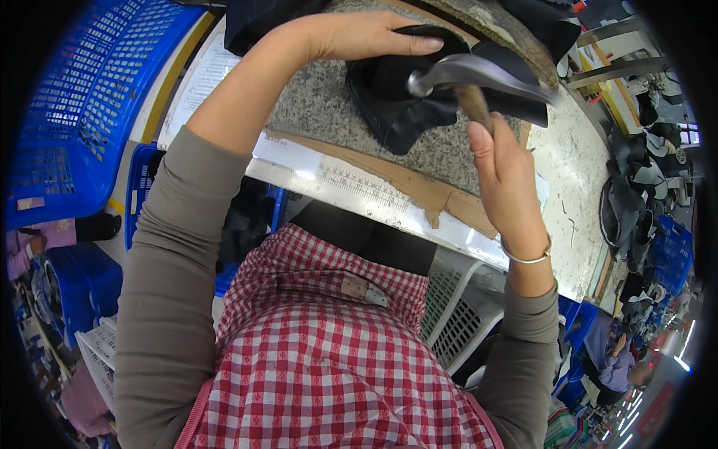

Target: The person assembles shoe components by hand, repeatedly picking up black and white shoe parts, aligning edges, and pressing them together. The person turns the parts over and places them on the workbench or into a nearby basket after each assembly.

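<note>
My left hand point(363, 36) grips the upper edge of a black leather piece point(404, 123), which looks like a shoe upper. Its thumb lies on top, and the other fingers are partly hidden by the leather. My right hand point(510, 172) is wrapped round the wooden handle of a hammer point(473, 105). The curved metal head is over the leather's right part, close to my left thumb, and slightly blurred; whether it touches the leather I cannot tell. Underneath lies a speckled stone slab point(310, 105).
Brown cardboard point(389, 176) with a torn edge lines the slab's near side. A ruler point(359, 188) runs along the front of the white worktable point(576, 176). Large blue crates point(82, 97) stand at left. Black shoe parts point(636, 202) are piled at right, with people working beyond.
</note>
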Tool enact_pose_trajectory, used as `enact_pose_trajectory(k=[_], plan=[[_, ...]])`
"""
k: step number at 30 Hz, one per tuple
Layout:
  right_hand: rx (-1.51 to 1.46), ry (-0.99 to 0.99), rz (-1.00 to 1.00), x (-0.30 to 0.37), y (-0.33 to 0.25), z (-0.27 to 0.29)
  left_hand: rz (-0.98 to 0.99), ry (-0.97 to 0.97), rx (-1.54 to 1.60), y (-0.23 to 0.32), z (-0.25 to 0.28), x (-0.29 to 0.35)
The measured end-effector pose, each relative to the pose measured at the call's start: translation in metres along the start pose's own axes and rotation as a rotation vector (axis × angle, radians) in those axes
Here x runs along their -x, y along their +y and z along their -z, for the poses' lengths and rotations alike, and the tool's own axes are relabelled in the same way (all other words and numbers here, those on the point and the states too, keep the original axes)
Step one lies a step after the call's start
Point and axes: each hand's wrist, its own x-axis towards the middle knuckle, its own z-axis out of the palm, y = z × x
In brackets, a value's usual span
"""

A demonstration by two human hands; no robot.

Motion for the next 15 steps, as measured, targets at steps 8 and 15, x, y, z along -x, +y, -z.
enact_pose_trajectory(k=[8, 15], plan=[[0.057, -0.013, -0.021, -0.001, 0.020, -0.003, 0.033, -0.093, 0.046, 0.003, 0.004, -0.004], [0.213, -0.055, 0.162, -0.002, 0.042, -0.005, 0.054, -0.076, 0.070, 0.006, 0.001, -0.003]])
